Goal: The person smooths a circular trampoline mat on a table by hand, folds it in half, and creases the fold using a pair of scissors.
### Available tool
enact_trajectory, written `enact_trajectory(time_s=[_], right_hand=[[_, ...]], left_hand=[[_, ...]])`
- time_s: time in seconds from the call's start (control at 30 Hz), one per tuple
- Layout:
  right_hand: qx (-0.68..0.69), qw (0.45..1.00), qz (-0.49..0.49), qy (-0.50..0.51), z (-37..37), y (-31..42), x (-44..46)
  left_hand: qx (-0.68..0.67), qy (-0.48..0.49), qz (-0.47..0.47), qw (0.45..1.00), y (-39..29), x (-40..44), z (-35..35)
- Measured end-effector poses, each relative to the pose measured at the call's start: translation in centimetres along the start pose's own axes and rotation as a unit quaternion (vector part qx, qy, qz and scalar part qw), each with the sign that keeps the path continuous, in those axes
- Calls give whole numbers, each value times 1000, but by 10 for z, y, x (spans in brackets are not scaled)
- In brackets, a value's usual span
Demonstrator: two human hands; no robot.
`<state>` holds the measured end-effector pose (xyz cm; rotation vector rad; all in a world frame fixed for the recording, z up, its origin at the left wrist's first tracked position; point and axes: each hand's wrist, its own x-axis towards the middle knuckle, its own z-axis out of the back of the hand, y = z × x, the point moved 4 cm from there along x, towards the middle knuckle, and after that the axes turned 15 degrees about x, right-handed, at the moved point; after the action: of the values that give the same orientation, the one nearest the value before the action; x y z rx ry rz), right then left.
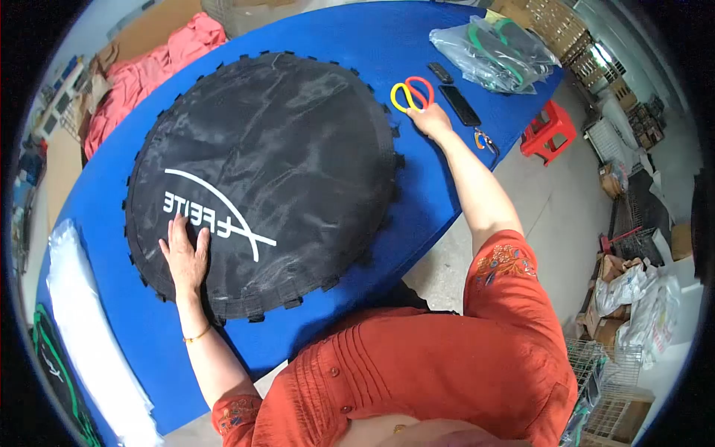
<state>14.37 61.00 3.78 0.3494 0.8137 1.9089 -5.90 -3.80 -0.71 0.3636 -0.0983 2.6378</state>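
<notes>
Head view, sole entry.

Item: round black fabric panel, laid flat on the blue table, its edge set with small black tabs, white lettering and a curved stroke printed on the face.

Left hand: released, fingers spread, palm down on the panel, fingertips over part of the lettering; nothing grasped.

Right hand: at the scissors, just beyond the panel's right edge, yellow and red handle loops pointing away from the person. Blades not visible; whether the fingers grasp the scissors or merely touch them, cannot tell.

Adjacent, same table: dark phone, just beside the scissors; small dark object, near the phone's far end; small orange-handled tool, near the table edge; clear plastic bag with green-edged dark pieces, far right corner; white plastic sheeting, left side.

Step in hand, as judged: handling the scissors, with the panel steadied flat.

Next move, as judged: any cutting calls for a sure hold on the handle loops, blades turned from the left hand and from the panel's face; setting the scissors down calls for a spot apart from the phone and the fabric.
</notes>
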Motion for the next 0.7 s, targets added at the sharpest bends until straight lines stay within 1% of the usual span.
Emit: enact_trajectory(time_s=[0.07, 0.13, 0.2, 0.23, 0.27, 0.3, 0.33, 0.37, 0.4, 0.43, 0.5, 0.57, 0.6, 0.63, 0.7], right_hand=[[-21, 1000, -1, -8, -3, -10, 7], [-61, 996, 20, -68, 8, 7, -14], [-86, 990, 54, -100, 6, 18, -24], [-86, 988, 75, -102, 4, 12, -18], [-94, 984, 121, -89, 0, 1, -3], [-113, 977, 163, -79, 3, 5, -8], [-123, 968, 201, -89, 2, 4, -5], [-169, 966, 170, -94, 4, 8, -5], [-197, 955, 204, -92, 2, 4, 4], [-212, 946, 221, -103, 3, 2, 10], [-251, 938, 206, -122, 0, -7, 38], [-280, 919, 232, -149, 3, 1, 27], [-289, 927, 204, -120, 3, 10, 17], [-261, 933, 225, -99, 3, 21, 5], [-140, 908, 387, -81, -10, 33, -12]], left_hand=[[5, 9, 3, 1000, -1, -1, 3], [-1, -5, 0, 1000, -2, 0, 0], [13, -11, -3, 1000, 1, -3, -3], [19, -16, -4, 1000, -3, -3, 3], [14, -5, -3, 1000, -6, -3, 10], [3, -24, -6, 1000, -8, -6, 12], [8, -6, -5, 1000, -4, -5, 11], [-3, 2, 3, 1000, -3, -6, 16], [1, 7, 9, 1000, -5, -7, 21], [3, 34, 16, 999, -7, -6, 25], [14, 51, 34, 998, -8, -8, 32], [19, 70, 39, 997, -8, -12, 35], [25, 64, 43, 997, -7, -15, 35], [29, 58, 45, 997, -7, -18, 33], [38, 44, 56, 997, -5, -29, 33]])
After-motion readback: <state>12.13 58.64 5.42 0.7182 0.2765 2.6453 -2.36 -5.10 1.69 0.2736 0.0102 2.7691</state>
